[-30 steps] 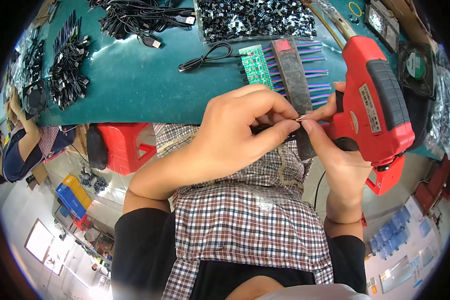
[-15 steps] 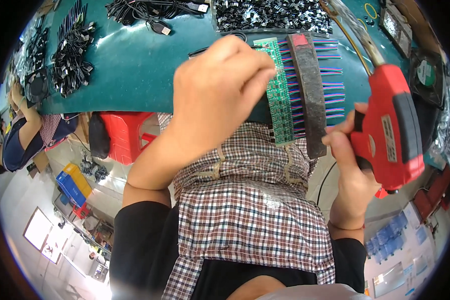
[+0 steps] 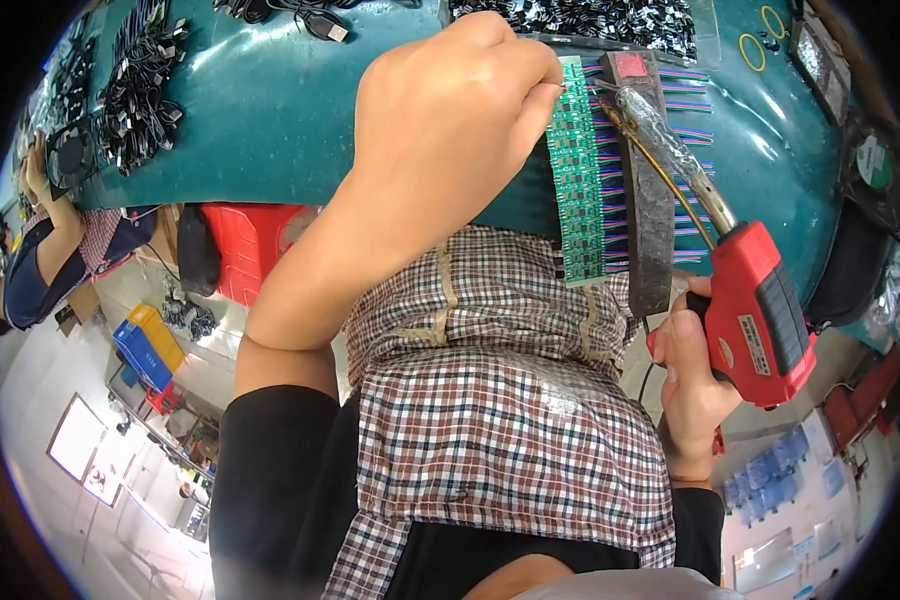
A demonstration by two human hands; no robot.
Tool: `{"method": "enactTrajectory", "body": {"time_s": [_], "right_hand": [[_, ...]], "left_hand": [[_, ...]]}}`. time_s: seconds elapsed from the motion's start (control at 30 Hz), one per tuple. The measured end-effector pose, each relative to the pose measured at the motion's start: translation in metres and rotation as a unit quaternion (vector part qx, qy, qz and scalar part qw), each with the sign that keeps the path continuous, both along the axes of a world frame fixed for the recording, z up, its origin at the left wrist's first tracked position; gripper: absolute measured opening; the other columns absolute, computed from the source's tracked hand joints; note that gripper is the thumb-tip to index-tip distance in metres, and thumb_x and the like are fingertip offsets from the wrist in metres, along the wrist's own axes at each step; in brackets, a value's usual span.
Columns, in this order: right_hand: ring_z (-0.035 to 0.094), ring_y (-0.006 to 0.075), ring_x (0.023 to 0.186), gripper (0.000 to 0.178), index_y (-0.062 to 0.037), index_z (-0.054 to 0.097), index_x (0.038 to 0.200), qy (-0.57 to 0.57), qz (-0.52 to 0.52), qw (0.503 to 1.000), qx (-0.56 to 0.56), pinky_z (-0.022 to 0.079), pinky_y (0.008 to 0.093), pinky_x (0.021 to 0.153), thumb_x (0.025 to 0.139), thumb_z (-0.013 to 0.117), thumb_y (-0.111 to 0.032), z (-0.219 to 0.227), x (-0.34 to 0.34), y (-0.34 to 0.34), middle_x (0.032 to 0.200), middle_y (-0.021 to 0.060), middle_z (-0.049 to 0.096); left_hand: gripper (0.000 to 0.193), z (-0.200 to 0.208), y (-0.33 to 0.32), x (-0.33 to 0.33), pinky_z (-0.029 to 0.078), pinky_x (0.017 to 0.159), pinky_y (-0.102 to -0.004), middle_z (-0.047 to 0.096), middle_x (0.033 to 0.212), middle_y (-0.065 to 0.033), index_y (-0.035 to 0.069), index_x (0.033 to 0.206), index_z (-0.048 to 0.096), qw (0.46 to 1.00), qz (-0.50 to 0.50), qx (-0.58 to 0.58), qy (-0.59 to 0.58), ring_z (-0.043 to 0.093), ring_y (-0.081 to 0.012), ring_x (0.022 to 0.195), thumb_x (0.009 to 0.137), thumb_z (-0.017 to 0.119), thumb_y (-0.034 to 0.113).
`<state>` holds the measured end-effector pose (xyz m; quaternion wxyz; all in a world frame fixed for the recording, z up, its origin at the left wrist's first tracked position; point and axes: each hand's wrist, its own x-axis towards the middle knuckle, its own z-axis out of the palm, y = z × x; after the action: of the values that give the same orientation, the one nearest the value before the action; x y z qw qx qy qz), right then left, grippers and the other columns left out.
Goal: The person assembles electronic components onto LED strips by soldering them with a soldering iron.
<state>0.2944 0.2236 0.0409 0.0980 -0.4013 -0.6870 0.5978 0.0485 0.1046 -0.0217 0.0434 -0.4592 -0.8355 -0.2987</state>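
Note:
My left hand (image 3: 455,125) is closed in a pinch at the upper left edge of a long green circuit board panel (image 3: 576,190); what its fingertips hold is hidden. My right hand (image 3: 695,375) grips a red soldering gun (image 3: 755,315) by its handle. The gun's metal tip and thin brass-coloured feed tube reach over to the board's upper right edge, close to my left fingertips. Thin multicoloured wires (image 3: 692,106) run from the board's right side beneath a dark, heavy bar (image 3: 648,200) with a red patch at its top, and stick out beyond it.
A heap of small black and silver connectors (image 3: 580,25) lies on the green table (image 3: 260,120) at the back. Bundled black USB cables (image 3: 140,110) lie at the left, near a small fan (image 3: 70,158). Another fan (image 3: 870,160) stands at the right. A co-worker's arm (image 3: 50,195) shows far left.
The soldering gun has swung left and down, bringing its tip from above the table to the board's edge. My left hand has shifted slightly up, still pinched.

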Motion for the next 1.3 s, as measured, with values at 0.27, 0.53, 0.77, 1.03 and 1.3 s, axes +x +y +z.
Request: {"method": "enactTrajectory", "body": {"time_s": [0.27, 0.53, 0.77, 1.03, 1.3], "right_hand": [[0.042, 0.0062, 0.052, 0.018, 0.0037, 0.056, 0.112, -0.003, 0.002, 1.000, -0.014, 0.038, 0.0249, 0.049, 0.095, 0.061, 0.003, -0.003, -0.008, 0.001, 0.077, 0.0058, 0.056], [0.041, 0.0061, 0.051, 0.013, 0.0023, 0.055, 0.106, -0.001, 0.019, 1.000, -0.005, 0.038, 0.0248, 0.047, 0.095, 0.062, 0.000, -0.005, -0.009, 0.003, 0.078, 0.0048, 0.054], [0.040, 0.0062, 0.051, 0.012, 0.0019, 0.055, 0.104, -0.007, 0.025, 1.000, -0.003, 0.038, 0.0245, 0.048, 0.095, 0.062, 0.000, -0.006, -0.006, 0.005, 0.077, 0.0044, 0.053], [0.039, 0.0063, 0.050, 0.011, 0.0042, 0.054, 0.105, 0.024, 0.020, 0.999, 0.017, 0.037, 0.0244, 0.046, 0.095, 0.058, 0.002, -0.002, -0.010, 0.006, 0.075, 0.0060, 0.052], [0.038, 0.0058, 0.049, 0.016, 0.0064, 0.055, 0.110, -0.002, 0.016, 0.999, 0.032, 0.037, 0.0240, 0.047, 0.094, 0.059, 0.004, 0.000, -0.003, 0.005, 0.072, 0.0059, 0.053]], "left_hand": [[0.005, -0.017, 0.013, -0.021, 0.050, 0.056, -0.0364, 0.060, 0.073, -0.0064, 0.008, 0.078, 0.068, 0.923, -0.126, 0.285, 0.226, 0.063, -0.0267, 0.063, 0.080, 0.073, 0.008], [0.007, -0.009, 0.010, -0.021, 0.049, 0.054, -0.0377, 0.055, 0.071, -0.0075, 0.007, 0.077, 0.066, 0.931, -0.125, 0.251, 0.233, 0.061, -0.0278, 0.060, 0.081, 0.072, 0.009], [0.011, 0.050, 0.002, -0.001, 0.047, 0.053, -0.0386, 0.052, 0.070, -0.0082, 0.007, 0.074, 0.063, 0.994, -0.059, -0.090, 0.030, 0.059, -0.0279, 0.058, 0.082, 0.069, 0.010], [0.015, 0.048, 0.002, -0.003, 0.048, 0.054, -0.0388, 0.051, 0.070, -0.0085, 0.008, 0.071, 0.060, 0.992, -0.065, -0.110, 0.022, 0.059, -0.0281, 0.058, 0.083, 0.069, 0.011], [0.015, 0.050, 0.004, -0.004, 0.048, 0.055, -0.0385, 0.052, 0.070, -0.0085, 0.008, 0.070, 0.060, 0.990, -0.070, -0.117, 0.033, 0.060, -0.0277, 0.060, 0.082, 0.069, 0.011]]}}
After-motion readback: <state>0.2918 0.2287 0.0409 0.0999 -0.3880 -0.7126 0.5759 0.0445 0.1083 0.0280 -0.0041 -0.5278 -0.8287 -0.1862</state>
